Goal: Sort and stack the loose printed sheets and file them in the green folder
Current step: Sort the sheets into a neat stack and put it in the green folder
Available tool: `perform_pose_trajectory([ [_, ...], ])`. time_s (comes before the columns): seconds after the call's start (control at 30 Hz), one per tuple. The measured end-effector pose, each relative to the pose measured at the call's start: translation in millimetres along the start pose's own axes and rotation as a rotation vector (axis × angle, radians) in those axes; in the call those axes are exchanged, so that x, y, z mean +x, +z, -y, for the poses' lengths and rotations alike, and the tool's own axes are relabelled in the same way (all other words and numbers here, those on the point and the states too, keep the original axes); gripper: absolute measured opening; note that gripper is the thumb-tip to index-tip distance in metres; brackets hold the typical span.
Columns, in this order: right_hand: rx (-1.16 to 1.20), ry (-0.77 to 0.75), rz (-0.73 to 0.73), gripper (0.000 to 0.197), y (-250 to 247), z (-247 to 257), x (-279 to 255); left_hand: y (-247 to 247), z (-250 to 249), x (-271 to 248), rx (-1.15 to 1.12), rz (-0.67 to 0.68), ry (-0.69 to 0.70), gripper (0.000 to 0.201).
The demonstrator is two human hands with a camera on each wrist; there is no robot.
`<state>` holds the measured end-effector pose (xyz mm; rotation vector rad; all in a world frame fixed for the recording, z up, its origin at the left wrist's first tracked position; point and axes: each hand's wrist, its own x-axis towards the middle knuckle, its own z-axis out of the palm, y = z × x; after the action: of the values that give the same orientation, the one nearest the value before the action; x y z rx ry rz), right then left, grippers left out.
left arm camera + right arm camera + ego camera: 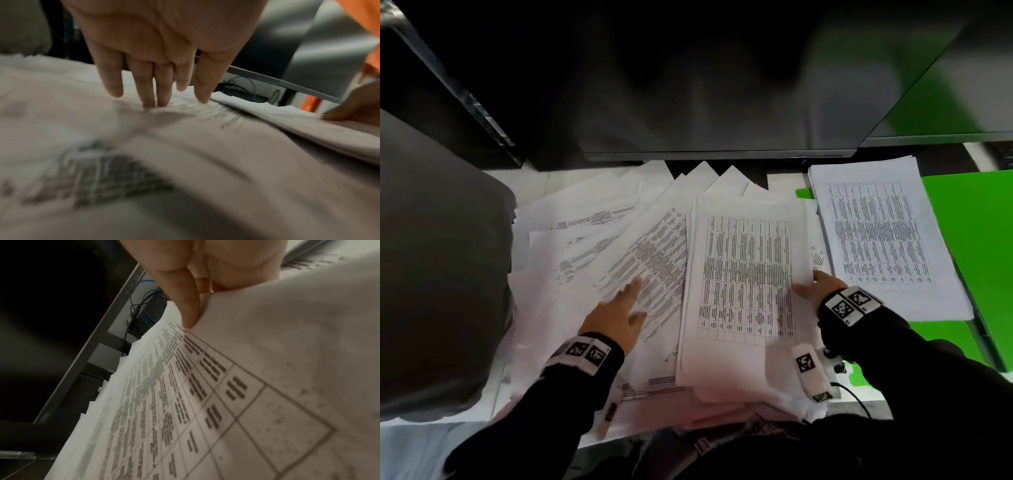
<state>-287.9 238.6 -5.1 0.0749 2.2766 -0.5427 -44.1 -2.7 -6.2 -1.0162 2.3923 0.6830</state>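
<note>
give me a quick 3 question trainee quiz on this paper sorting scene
1. True or false: the neat stack lies on the open green folder.
2. Which hand grips the edge of the table-print bundle? A) left B) right C) neither
3. Fill in: the left hand rests with straight fingers on the ______ sheets.

Key
1. True.
2. B: the right hand pinches its right edge, thumb on top.
3. Fanned loose.
</note>
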Motion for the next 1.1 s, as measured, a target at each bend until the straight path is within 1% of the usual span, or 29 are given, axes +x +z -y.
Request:
perform_pose_trajectory([
  [0.07, 0.0, 0.014, 0.021, 0.045, 2.8, -1.3, 4.1, -3.8, -10.9, -12.9, 0.177, 0.024, 0.004, 0.061],
  [0.1, 0.01, 0.021, 0.025, 0.044, 3.5, -0.9, 5.8, -3.7, -15.1, -17.7, 0.234, 0.023, 0.018, 0.058],
  [0.13, 0.016, 0.025, 0.029, 0.043, 3.6, -0.5, 6.8, -3.2, -18.6, -20.2, 0.242, 0.008, 0.026, 0.055],
  [0.2, 0.041, 0.035, 0.035, 0.042, 3.2, -1.0, 10.0, -6.6, -19.8, -16.1, 0.128, -0.041, 0.004, 0.049],
  [0.27, 0.137, 0.035, 0.046, 0.041, 4.6, -4.2, 13.7, -13.7, -10.4, -0.5, -0.053, -0.138, -0.075, 0.048],
  [0.33, 0.211, 0.042, 0.039, 0.043, 6.9, -9.2, 20.1, -26.2, 3.6, 19.0, -0.137, -0.258, -0.157, 0.058],
  [0.4, 0.216, 0.045, 0.04, 0.045, 8.3, -12.1, 22.0, -37.6, 15.0, 34.1, -0.136, -0.301, -0.241, 0.069],
  [0.47, 0.181, 0.032, 0.043, 0.039, 7.6, -11.4, 20.0, -40.0, 20.2, 44.6, -0.207, -0.259, -0.304, 0.072],
  [0.5, 0.152, 0.022, 0.043, 0.038, 6.6, -11.8, 20.2, -38.0, 18.9, 47.4, -0.273, -0.233, -0.314, 0.07],
  [0.57, 0.091, -0.004, 0.038, 0.038, 5.5, -14.0, 21.7, -28.1, 12.9, 48.8, -0.39, -0.179, -0.271, 0.057],
  [0.63, 0.068, -0.02, 0.032, 0.038, 5.3, -15.7, 23.1, -17.4, 7.0, 50.5, -0.395, -0.135, -0.225, 0.043],
  [0.7, 0.063, -0.018, 0.022, 0.037, 5.4, -17.1, 23.7, -19.2, 8.7, 52.4, -0.342, -0.111, -0.232, 0.042],
  [0.73, 0.058, -0.018, 0.019, 0.036, 5.4, -16.6, 23.6, -24.4, 15.2, 56.5, -0.266, -0.13, -0.23, 0.041],
  [0.8, 0.057, -0.021, 0.017, 0.037, 6.5, -17.0, 24.7, -41.5, 36.2, 66.3, -0.018, -0.18, -0.202, 0.037],
  [0.87, 0.086, -0.017, 0.013, 0.037, 7.6, -18.7, 27.0, -62.4, 58.2, 73.4, 0.253, -0.137, -0.184, 0.037],
  [0.93, 0.111, -0.022, 0.006, 0.035, 8.2, -19.9, 27.6, -79.2, 72.2, 75.0, 0.41, -0.085, -0.179, 0.039],
  [1.0, 0.12, -0.023, 0.002, 0.035, 8.6, -20.8, 28.1, -86.2, 78.6, 76.5, 0.45, -0.099, -0.149, 0.039],
  [1.1, 0.132, -0.017, 0.001, 0.035, 9.0, -19.3, 27.3, -86.1, 77.9, 84.9, 0.284, -0.133, -0.076, 0.047],
])
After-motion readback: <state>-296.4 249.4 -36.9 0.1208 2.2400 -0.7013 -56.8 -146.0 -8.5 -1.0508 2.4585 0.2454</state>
